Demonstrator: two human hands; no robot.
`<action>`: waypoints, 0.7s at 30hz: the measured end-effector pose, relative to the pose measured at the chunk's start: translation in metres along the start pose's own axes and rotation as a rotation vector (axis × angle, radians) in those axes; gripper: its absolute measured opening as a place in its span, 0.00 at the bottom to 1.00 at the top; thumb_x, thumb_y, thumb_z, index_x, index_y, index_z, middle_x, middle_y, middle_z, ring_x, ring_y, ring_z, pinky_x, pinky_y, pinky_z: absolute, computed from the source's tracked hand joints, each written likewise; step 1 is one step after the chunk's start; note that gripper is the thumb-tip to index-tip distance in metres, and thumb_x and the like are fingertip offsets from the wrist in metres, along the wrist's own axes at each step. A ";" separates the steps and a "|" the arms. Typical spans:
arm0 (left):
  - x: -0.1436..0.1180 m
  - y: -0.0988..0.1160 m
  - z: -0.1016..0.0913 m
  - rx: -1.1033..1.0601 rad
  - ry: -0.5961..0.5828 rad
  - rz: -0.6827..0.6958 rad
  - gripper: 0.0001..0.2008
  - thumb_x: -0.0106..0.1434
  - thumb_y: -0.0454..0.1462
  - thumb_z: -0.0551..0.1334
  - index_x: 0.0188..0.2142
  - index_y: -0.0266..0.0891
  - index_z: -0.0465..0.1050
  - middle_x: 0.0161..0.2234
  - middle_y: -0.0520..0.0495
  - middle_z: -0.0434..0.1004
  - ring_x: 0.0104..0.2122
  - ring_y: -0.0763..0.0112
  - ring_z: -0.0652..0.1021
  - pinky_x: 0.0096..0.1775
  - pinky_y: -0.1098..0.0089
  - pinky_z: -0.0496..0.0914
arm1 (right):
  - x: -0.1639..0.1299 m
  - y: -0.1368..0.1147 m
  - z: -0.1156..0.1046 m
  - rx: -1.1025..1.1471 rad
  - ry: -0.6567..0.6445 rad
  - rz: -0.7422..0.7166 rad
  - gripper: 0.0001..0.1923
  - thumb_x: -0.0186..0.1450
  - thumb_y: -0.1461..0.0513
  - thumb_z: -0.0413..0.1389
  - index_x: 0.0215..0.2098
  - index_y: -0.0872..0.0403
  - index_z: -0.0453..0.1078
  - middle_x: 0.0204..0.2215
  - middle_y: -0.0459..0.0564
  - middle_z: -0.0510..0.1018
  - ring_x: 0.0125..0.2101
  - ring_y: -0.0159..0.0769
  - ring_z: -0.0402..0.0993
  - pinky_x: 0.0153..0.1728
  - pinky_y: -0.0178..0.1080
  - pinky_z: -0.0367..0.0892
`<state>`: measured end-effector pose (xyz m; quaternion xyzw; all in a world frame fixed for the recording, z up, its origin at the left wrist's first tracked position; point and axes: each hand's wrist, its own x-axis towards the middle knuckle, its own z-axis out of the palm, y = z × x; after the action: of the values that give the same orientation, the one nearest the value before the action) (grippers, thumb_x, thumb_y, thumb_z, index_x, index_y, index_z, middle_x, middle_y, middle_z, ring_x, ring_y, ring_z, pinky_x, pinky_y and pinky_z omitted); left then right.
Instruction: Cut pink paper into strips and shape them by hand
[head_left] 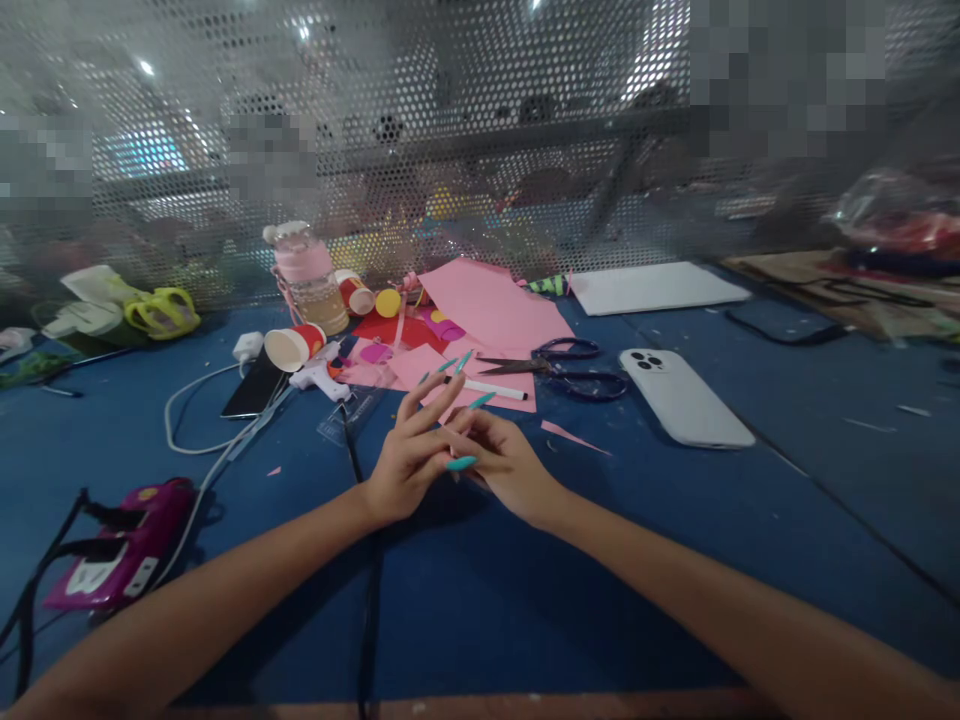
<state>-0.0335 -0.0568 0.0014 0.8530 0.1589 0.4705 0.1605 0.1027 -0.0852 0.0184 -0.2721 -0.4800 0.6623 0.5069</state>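
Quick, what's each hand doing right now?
Left hand: open, fingers spread, holding nothing visible.
Right hand: touching the left; grip cannot be told.

Craft workbench: scissors, glue gun, pink paper, perforated metal screen behind.

Dim, bluish light; glare behind mesh, perhaps lamps; edges warped, blurred.

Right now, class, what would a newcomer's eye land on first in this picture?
Two hands meet at the centre over the blue table, the left hand with long teal nails against the right hand. Behind them lie pink paper sheets and scissors, with a white phone to the right.
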 end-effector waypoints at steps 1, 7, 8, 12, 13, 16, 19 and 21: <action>0.000 0.000 0.000 0.018 0.010 -0.008 0.16 0.64 0.42 0.51 0.47 0.44 0.70 0.60 0.46 0.54 0.60 0.59 0.54 0.55 0.49 0.55 | 0.000 -0.001 0.000 -0.007 -0.003 0.006 0.18 0.48 0.51 0.62 0.21 0.55 0.62 0.14 0.37 0.62 0.14 0.21 0.55 0.14 0.29 0.47; 0.001 -0.002 -0.002 0.059 0.085 -0.002 0.22 0.60 0.44 0.55 0.54 0.45 0.61 0.55 0.42 0.63 0.57 0.61 0.60 0.53 0.52 0.60 | 0.001 0.000 0.000 -0.048 0.059 0.016 0.19 0.50 0.49 0.60 0.20 0.55 0.61 0.11 0.37 0.63 0.10 0.20 0.51 0.12 0.28 0.44; 0.001 -0.002 -0.002 0.050 0.086 -0.004 0.21 0.60 0.44 0.56 0.53 0.46 0.63 0.54 0.42 0.66 0.57 0.60 0.61 0.53 0.52 0.60 | 0.001 0.001 0.000 -0.051 0.069 0.021 0.19 0.49 0.49 0.61 0.21 0.55 0.61 0.11 0.37 0.63 0.10 0.20 0.51 0.11 0.28 0.44; 0.000 -0.003 -0.001 -0.017 0.120 -0.026 0.17 0.59 0.44 0.56 0.48 0.46 0.69 0.49 0.43 0.72 0.56 0.59 0.63 0.53 0.50 0.61 | 0.001 0.003 -0.001 -0.113 0.094 -0.006 0.21 0.51 0.46 0.58 0.20 0.55 0.63 0.09 0.35 0.58 0.08 0.20 0.49 0.09 0.28 0.43; -0.001 -0.004 -0.001 -0.036 0.130 -0.032 0.17 0.59 0.44 0.56 0.49 0.47 0.69 0.49 0.44 0.72 0.56 0.59 0.63 0.53 0.49 0.60 | 0.000 0.003 -0.001 -0.137 0.099 -0.021 0.22 0.52 0.45 0.56 0.20 0.55 0.63 0.09 0.35 0.58 0.08 0.20 0.49 0.08 0.28 0.44; -0.002 -0.006 0.001 -0.091 0.127 -0.046 0.18 0.60 0.42 0.57 0.50 0.48 0.66 0.50 0.45 0.70 0.57 0.60 0.62 0.55 0.47 0.57 | 0.000 0.000 -0.001 -0.161 0.108 -0.045 0.23 0.53 0.44 0.54 0.19 0.55 0.64 0.09 0.37 0.60 0.09 0.21 0.52 0.08 0.28 0.47; -0.002 -0.007 0.002 -0.121 0.111 -0.060 0.18 0.60 0.41 0.57 0.51 0.50 0.65 0.51 0.46 0.69 0.57 0.60 0.62 0.54 0.47 0.57 | 0.000 -0.003 0.000 -0.131 0.096 -0.034 0.23 0.53 0.43 0.54 0.18 0.54 0.63 0.09 0.37 0.60 0.08 0.21 0.51 0.08 0.28 0.46; -0.001 -0.007 0.001 -0.123 0.111 -0.058 0.18 0.60 0.41 0.57 0.51 0.51 0.65 0.51 0.46 0.70 0.56 0.60 0.62 0.54 0.48 0.58 | 0.000 -0.004 0.001 -0.122 0.092 -0.022 0.23 0.52 0.43 0.54 0.18 0.54 0.63 0.09 0.37 0.60 0.08 0.20 0.51 0.08 0.28 0.46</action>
<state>-0.0338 -0.0515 -0.0033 0.8091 0.1632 0.5212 0.2169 0.1033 -0.0860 0.0227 -0.3273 -0.4986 0.6130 0.5182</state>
